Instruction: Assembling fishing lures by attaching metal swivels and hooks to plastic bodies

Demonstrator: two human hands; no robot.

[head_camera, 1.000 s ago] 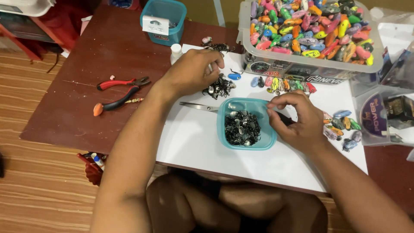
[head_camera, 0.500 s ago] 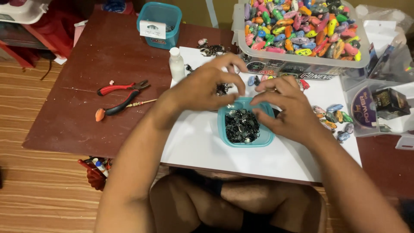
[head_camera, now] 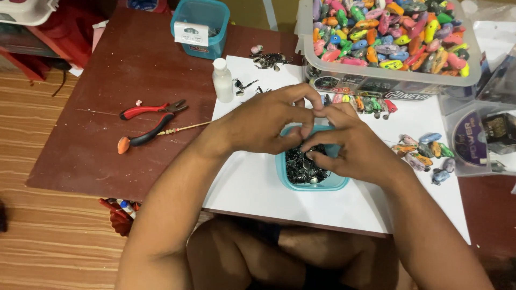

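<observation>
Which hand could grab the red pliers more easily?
Probably the left hand. The red pliers lie on the brown table on the person's left, with nothing between them. The right hand sits over the teal tub and would have to cross the left hand.

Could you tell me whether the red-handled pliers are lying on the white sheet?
No, the pliers lie on the bare brown table, left of the white sheet.
</observation>
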